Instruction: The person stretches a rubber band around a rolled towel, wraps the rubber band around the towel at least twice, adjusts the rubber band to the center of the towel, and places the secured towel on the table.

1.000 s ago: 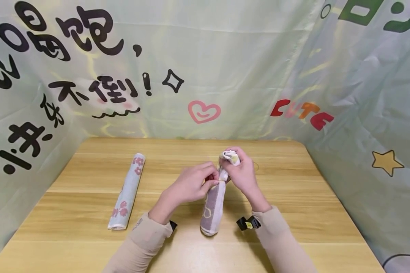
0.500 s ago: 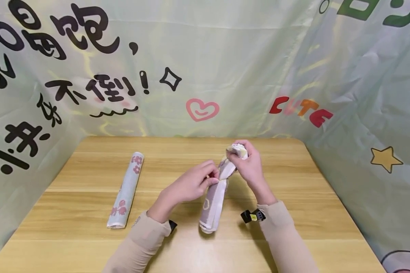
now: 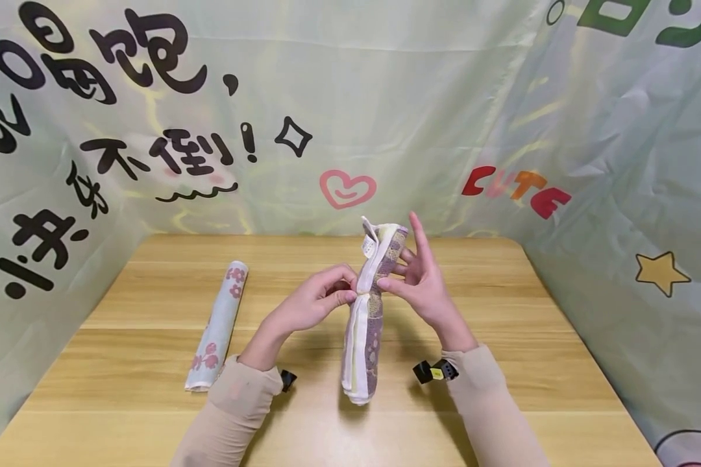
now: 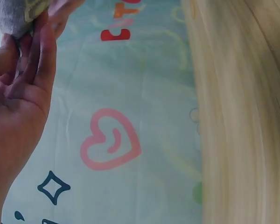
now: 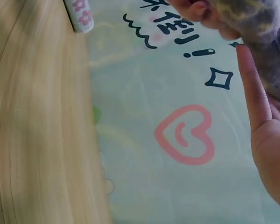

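A rolled towel (image 3: pixel 374 331), purple and white with a pale label at its top, stands nearly upright over the table in the head view. A thin yellowish band (image 3: pixel 363 294) cinches it at the middle. My left hand (image 3: pixel 304 306) pinches the roll's left side at this band; the left wrist view has these curled fingers below the towel (image 4: pixel 9 21). On the other side, my right hand (image 3: pixel 428 293) touches the upper half with its thumb, fingers spread and index pointing up. In the right wrist view, the towel (image 5: pixel 254 21) partly hides that hand's fingers.
A second rolled towel (image 3: pixel 218 327), pale blue with pink flowers, lies on the left of the wooden table (image 3: pixel 122 376). A printed fabric curtain (image 3: pixel 409 97) stands around the table's back and sides.
The towel has turned about its length, showing its white edge and label, and stands straighter. My right hand has gone from gripping its top to spread fingers; my left has shifted slightly left.
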{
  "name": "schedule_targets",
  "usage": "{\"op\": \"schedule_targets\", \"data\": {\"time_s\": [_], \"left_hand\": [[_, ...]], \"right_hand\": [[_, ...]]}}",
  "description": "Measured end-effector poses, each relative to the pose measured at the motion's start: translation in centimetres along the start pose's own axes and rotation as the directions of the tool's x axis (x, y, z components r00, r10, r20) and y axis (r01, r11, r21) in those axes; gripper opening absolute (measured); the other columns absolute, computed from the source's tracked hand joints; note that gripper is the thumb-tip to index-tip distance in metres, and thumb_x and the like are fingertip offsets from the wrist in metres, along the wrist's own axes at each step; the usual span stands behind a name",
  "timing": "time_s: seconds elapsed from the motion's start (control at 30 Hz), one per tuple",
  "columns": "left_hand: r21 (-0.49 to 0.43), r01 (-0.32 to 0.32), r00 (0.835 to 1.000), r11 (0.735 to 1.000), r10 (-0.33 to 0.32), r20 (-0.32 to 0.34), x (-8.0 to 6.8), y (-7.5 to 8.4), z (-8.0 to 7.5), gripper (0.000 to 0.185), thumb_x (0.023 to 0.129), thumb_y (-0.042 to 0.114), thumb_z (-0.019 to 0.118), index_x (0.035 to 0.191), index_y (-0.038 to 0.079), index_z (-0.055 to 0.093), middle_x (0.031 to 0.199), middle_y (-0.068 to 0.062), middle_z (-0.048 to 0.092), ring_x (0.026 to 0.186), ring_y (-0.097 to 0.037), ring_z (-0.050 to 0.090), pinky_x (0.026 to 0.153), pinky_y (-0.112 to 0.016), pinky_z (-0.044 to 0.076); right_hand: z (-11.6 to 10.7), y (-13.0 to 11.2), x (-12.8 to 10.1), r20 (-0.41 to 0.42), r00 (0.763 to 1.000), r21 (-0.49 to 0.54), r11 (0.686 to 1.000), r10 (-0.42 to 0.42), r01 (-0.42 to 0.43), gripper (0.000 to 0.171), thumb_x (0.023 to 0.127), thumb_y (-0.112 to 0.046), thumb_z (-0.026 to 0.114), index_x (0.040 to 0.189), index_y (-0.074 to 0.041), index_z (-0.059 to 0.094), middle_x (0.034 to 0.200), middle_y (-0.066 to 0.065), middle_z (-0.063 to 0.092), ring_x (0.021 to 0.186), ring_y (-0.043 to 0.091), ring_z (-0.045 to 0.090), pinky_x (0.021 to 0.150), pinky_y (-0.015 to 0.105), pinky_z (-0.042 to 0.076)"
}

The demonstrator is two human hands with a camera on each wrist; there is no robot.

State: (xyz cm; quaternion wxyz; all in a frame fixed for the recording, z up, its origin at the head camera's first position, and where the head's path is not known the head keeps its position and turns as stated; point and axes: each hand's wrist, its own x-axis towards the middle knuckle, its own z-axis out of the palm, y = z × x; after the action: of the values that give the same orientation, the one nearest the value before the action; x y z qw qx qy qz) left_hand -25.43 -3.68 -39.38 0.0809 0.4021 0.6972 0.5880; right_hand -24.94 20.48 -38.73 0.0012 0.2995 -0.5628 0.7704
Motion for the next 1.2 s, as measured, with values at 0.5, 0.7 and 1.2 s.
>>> {"op": "schedule_targets", "data": {"time_s": [0.5,0.7,1.2], "left_hand": [[0.305,0.003,0.98,0.952,0.058,-0.189,0.3,-0.1,0.2,0.007,0.102,0.01,0.066,0.108,0.011,0.07,0.109,-0.001,0.067,0.094,-0.014,0.066,0.08,-0.03,0.059],[0.502,-0.156,0.932,0.851,0.294,-0.21,0.5,0.3,0.6,0.007,0.094,0.009,0.077,0.101,0.009,0.077,0.105,-0.002,0.068,0.091,-0.015,0.065,0.073,-0.036,0.06],[0.721,-0.274,0.84,0.637,0.524,-0.144,0.5,0.4,0.7,0.012,0.08,0.011,0.089,0.09,0.011,0.084,0.095,-0.002,0.075,0.09,-0.019,0.069,0.078,-0.029,0.059]], "right_hand": [[0.3,0.3,0.3,-0.223,0.973,-0.2,0.974,0.056,-0.102,0.078,0.086,0.017,0.072,0.149,-0.018,0.043,0.131,0.014,0.057,0.105,0.024,0.067,0.072,0.039,0.065],[0.4,0.4,0.4,-0.256,0.966,-0.322,0.939,0.038,-0.122,0.074,0.085,0.011,0.078,0.147,-0.007,0.043,0.125,0.019,0.062,0.095,0.022,0.069,0.069,0.036,0.065],[1.6,0.1,0.1,-0.215,0.977,-0.335,0.94,-0.011,-0.063,0.069,0.086,0.017,0.073,0.144,0.001,0.039,0.129,0.019,0.055,0.109,0.017,0.063,0.086,0.025,0.06]]}}
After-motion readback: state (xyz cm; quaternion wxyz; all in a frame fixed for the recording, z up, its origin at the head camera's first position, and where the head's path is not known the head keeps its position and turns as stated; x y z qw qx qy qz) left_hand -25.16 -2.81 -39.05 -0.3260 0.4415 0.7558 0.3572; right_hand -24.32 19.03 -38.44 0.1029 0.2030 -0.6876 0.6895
